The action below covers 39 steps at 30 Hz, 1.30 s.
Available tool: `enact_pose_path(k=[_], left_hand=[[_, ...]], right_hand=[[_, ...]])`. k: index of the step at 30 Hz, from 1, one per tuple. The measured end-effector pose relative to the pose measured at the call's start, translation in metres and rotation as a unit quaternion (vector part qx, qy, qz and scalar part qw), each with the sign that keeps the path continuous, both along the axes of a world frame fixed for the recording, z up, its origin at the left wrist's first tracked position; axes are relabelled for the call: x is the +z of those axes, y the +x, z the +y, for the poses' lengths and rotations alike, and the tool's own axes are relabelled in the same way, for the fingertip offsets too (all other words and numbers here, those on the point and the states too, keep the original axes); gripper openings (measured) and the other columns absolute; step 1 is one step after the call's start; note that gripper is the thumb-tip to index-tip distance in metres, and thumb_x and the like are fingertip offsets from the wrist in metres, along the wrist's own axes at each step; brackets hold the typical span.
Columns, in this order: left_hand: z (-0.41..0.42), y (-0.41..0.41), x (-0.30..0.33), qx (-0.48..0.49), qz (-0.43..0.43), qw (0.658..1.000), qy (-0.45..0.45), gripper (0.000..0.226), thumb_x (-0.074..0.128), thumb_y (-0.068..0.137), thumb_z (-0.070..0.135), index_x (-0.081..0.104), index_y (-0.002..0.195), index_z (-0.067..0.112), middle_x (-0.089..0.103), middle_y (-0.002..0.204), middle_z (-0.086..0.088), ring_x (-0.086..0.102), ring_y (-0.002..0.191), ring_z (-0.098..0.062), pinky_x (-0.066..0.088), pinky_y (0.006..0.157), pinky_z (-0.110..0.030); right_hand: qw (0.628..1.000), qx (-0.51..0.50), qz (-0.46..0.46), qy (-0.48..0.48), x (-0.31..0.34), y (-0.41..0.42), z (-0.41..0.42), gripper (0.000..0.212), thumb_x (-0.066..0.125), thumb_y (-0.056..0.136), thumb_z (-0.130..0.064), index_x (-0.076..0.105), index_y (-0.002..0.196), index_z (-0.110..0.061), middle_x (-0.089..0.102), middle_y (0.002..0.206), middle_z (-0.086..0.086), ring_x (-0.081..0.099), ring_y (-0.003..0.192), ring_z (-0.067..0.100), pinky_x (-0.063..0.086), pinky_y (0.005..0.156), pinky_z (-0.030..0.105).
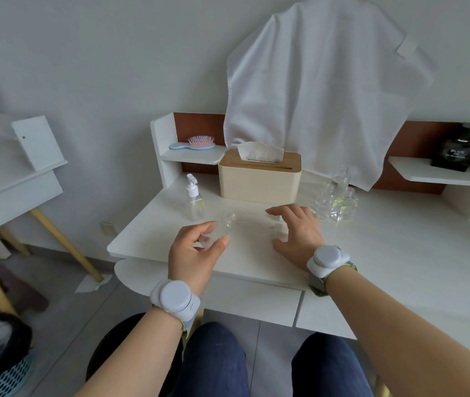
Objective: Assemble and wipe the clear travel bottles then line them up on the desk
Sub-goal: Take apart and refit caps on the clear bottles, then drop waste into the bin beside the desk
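Left grip [199, 250] pinching clear bottle [219, 230], neck tilted up past the fingertips. Right grip [297, 230] spread wide, low over counter [385, 253].

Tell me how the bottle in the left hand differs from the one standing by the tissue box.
The held bottle lies tilted in the left hand and shows no cap; the pump bottle stands upright on the desk, untouched, topped with a white pump. Both are clear plastic.
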State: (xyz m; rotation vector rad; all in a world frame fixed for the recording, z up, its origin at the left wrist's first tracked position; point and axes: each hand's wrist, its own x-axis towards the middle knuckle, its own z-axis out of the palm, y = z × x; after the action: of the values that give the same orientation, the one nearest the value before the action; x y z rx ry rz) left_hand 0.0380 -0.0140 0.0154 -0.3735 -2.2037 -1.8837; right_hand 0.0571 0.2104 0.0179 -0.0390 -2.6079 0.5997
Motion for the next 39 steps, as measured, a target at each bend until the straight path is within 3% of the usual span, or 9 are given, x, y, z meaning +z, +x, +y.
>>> enact_pose_path(k=[3, 6, 11, 15, 20, 27, 32, 35, 39], left_hand=[[-0.016, 0.001, -0.004, 0.001, -0.012, 1.000, 0.002, 0.029, 0.076, 0.078, 0.031, 0.068, 0.104, 0.039, 0.059, 0.103, 0.012, 0.058, 0.086, -0.004, 0.049, 0.042, -0.016], [-0.029, 0.000, -0.008, 0.001, -0.005, 1.000, 0.019, 0.027, 0.077, 0.077, 0.031, 0.069, 0.101, 0.041, 0.060, 0.103, 0.007, 0.058, 0.085, -0.002, 0.042, 0.041, -0.005], [-0.054, -0.001, -0.015, 0.014, 0.004, 1.000, 0.004, 0.029, 0.076, 0.079, 0.029, 0.067, 0.105, 0.040, 0.065, 0.095, 0.009, 0.060, 0.088, -0.001, 0.047, 0.070, -0.012], [-0.076, 0.002, -0.025, 0.030, -0.008, 1.000, -0.002, 0.036, 0.075, 0.079, 0.030, 0.064, 0.114, 0.033, 0.067, 0.092, 0.010, 0.060, 0.088, 0.004, 0.046, 0.072, -0.006], [-0.109, 0.003, -0.042, 0.063, -0.035, 0.997, -0.010, 0.028, 0.077, 0.077, 0.030, 0.066, 0.102, 0.035, 0.069, 0.095, 0.011, 0.060, 0.087, 0.003, 0.044, 0.072, -0.013], [-0.160, 0.009, -0.082, 0.128, -0.105, 0.985, -0.053, 0.029, 0.079, 0.074, 0.030, 0.065, 0.098, 0.035, 0.068, 0.097, 0.014, 0.061, 0.088, 0.003, 0.045, 0.073, -0.015], [-0.193, 0.011, -0.112, 0.175, -0.182, 0.963, -0.095, 0.022, 0.076, 0.075, 0.032, 0.062, 0.092, 0.037, 0.066, 0.093, 0.013, 0.061, 0.084, 0.000, 0.041, 0.066, -0.013], [-0.206, 0.009, -0.129, 0.191, -0.223, 0.949, -0.115, 0.017, 0.074, 0.077, 0.032, 0.061, 0.087, 0.037, 0.066, 0.090, 0.011, 0.062, 0.082, -0.004, 0.042, 0.064, -0.017], [-0.218, -0.003, -0.153, 0.201, -0.275, 0.926, -0.162, 0.014, 0.070, 0.080, 0.032, 0.068, 0.091, 0.024, 0.069, 0.090, 0.004, 0.066, 0.088, -0.020, 0.046, 0.064, -0.022]], right_hand=[[1.000, 0.013, 0.015, -0.003, 0.007, -0.001, -0.013, 0.052, 0.067, 0.079, -0.017, 0.055, 0.128, -0.025, 0.056, 0.122, -0.006, 0.044, 0.116, 0.022, 0.034, 0.095, 0.034], [0.999, 0.023, 0.023, -0.020, 0.013, -0.004, -0.027, 0.045, 0.063, 0.082, -0.015, 0.056, 0.125, -0.025, 0.058, 0.120, -0.008, 0.046, 0.115, 0.020, 0.036, 0.097, 0.036], [0.996, 0.069, 0.016, -0.056, 0.010, -0.010, -0.059, 0.034, 0.057, 0.086, -0.012, 0.063, 0.116, -0.026, 0.062, 0.114, -0.008, 0.047, 0.111, 0.016, 0.035, 0.095, 0.029], [0.992, 0.110, -0.007, -0.065, 0.002, -0.019, -0.086, 0.026, 0.057, 0.089, -0.013, 0.067, 0.110, -0.025, 0.064, 0.109, -0.008, 0.050, 0.107, 0.014, 0.035, 0.088, 0.023], [0.984, 0.139, -0.046, -0.106, -0.006, -0.037, -0.113, 0.021, 0.056, 0.092, -0.015, 0.069, 0.102, -0.028, 0.064, 0.099, -0.008, 0.052, 0.097, 0.008, 0.035, 0.080, 0.017], [0.971, 0.180, -0.068, -0.139, -0.008, -0.061, -0.143, 0.021, 0.061, 0.090, -0.016, 0.068, 0.088, -0.036, 0.064, 0.087, -0.017, 0.050, 0.085, -0.019, 0.034, 0.072, -0.003], [0.972, 0.159, -0.079, -0.156, -0.015, -0.073, -0.152, 0.019, 0.059, 0.091, -0.019, 0.068, 0.087, -0.035, 0.062, 0.087, -0.023, 0.053, 0.074, -0.018, 0.035, 0.064, -0.002], [0.971, 0.142, -0.086, -0.174, -0.017, -0.074, -0.149, 0.019, 0.059, 0.090, -0.021, 0.068, 0.085, -0.037, 0.063, 0.089, -0.023, 0.057, 0.069, -0.005, 0.037, 0.062, 0.005], [0.960, 0.138, -0.086, -0.226, -0.019, -0.073, -0.147, 0.016, 0.061, 0.090, -0.022, 0.071, 0.085, -0.035, 0.067, 0.087, -0.021, 0.056, 0.066, 0.000, 0.041, 0.065, 0.015]])
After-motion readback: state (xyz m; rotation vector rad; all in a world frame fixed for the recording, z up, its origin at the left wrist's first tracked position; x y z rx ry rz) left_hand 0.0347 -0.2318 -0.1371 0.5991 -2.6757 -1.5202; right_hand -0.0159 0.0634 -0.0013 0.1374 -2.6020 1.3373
